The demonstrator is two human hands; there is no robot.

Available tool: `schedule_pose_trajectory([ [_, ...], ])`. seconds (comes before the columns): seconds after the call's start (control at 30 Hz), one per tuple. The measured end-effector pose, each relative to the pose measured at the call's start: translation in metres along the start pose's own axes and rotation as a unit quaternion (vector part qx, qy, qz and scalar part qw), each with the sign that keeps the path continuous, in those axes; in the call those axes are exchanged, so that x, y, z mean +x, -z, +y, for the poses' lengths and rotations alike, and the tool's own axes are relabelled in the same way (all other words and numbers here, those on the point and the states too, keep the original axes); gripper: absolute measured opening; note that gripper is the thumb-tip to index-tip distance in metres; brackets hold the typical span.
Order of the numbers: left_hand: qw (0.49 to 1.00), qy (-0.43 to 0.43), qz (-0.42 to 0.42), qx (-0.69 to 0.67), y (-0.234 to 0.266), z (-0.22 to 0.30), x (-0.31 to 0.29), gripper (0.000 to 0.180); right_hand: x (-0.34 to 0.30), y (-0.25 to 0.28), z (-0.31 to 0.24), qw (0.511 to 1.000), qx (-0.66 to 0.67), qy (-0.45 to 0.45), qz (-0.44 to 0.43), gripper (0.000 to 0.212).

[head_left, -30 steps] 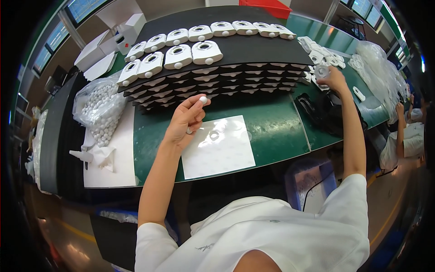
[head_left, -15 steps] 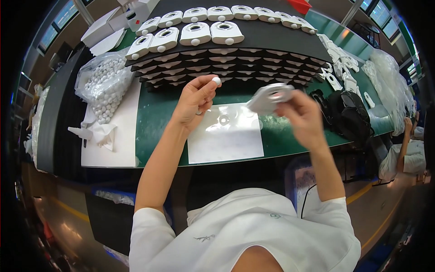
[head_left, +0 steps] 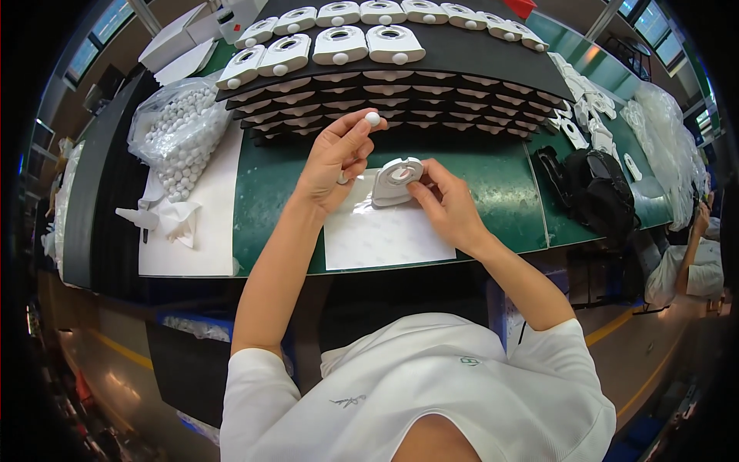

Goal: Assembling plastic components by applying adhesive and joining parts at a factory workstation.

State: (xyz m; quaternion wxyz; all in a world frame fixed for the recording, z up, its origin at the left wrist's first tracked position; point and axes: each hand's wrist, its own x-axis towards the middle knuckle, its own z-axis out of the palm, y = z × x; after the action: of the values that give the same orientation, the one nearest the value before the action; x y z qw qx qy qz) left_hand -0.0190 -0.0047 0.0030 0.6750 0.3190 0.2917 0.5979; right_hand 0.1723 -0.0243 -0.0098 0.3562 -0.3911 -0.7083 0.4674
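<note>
Between the thumb and fingers of my left hand (head_left: 339, 158) is a small white ball (head_left: 373, 118), held up in front of the stacked black boards. My right hand (head_left: 446, 202) grips a white plastic housing (head_left: 398, 182) by its right side. The housing is tilted, with a round opening near its top. It hovers over a white sheet (head_left: 389, 242) on the green table, a little below and right of the ball; the two do not touch. Similar white housings (head_left: 340, 45), each with a ball at its front edge, stand in two rows on the top board.
Several black boards (head_left: 369, 104) are stacked at the back, with white parts between them. A clear bag of white balls (head_left: 181, 138) lies at left, near a white nozzle bottle (head_left: 137, 218). A black bag (head_left: 591, 192) and loose white parts (head_left: 585, 96) lie at right.
My right hand has moved left, bringing the housing over the sheet and closer to my left hand. The left hand has risen slightly, still holding the ball.
</note>
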Motion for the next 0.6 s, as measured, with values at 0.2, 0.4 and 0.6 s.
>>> schedule_pose_trajectory([
  [0.2, 1.0, 0.012, -0.025, -0.001, 0.007, -0.002, 0.002, 0.025, -0.002, 0.001, 0.0, 1.0, -0.002, 0.0, 0.019, 0.01],
  [0.4, 1.0, 0.007, -0.013, -0.003, 0.0, -0.001, 0.0, 0.023, -0.001, -0.006, 0.005, 0.969, -0.163, 0.185, 0.029, 0.013],
  [0.6, 0.999, 0.014, -0.027, 0.026, -0.005, 0.0, -0.001, 0.026, -0.002, 0.007, 0.003, 0.994, 0.106, -0.03, -0.02, 0.014],
])
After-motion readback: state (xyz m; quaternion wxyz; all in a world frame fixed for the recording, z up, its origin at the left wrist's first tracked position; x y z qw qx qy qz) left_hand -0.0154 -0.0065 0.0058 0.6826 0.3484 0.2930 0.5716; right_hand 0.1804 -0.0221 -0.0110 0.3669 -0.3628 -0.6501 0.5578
